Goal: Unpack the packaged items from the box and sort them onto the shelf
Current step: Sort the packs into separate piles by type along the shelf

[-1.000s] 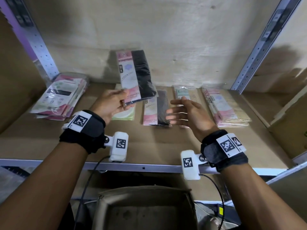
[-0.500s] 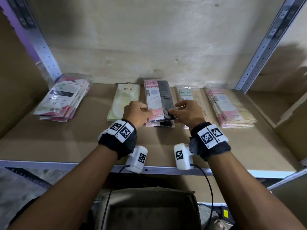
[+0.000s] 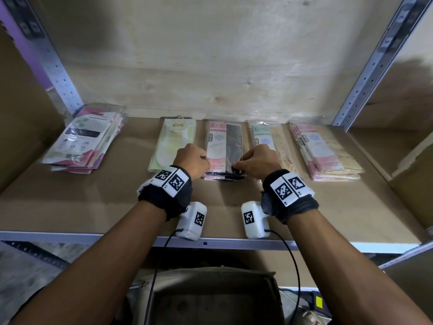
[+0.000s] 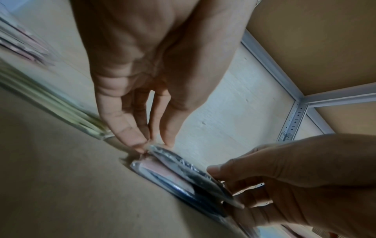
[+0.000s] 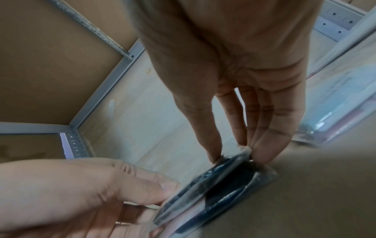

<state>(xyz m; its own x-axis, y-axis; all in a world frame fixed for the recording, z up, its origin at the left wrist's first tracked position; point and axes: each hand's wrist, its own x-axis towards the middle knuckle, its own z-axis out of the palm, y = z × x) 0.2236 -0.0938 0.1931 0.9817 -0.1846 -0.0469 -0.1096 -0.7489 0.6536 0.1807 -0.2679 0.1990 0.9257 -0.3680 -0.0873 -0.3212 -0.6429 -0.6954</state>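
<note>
A pink-and-black packet [image 3: 223, 146] lies on a small pile of like packets in the middle of the brown shelf board [image 3: 93, 202]. My left hand [image 3: 191, 160] pinches its near left corner [image 4: 154, 147]. My right hand [image 3: 256, 161] pinches its near right corner [image 5: 243, 153]. In the left wrist view the top packet [image 4: 195, 173] is tilted up a little off the packet below it. The cardboard box [image 3: 210, 299] stands open below the shelf's front edge, and its inside looks dark.
More packets lie in a row on the shelf: a slanted pile [image 3: 84, 139] at the left, a pale green pack [image 3: 171, 141], a teal-labelled beige pack [image 3: 269, 137], and a pink-beige pile [image 3: 323, 151] at the right. Metal uprights [image 3: 54, 64] flank the bay.
One second ago my left hand held the packet up in the air, right hand open beside it. Both hands have since brought it down onto the middle pile and hold its near corners.
</note>
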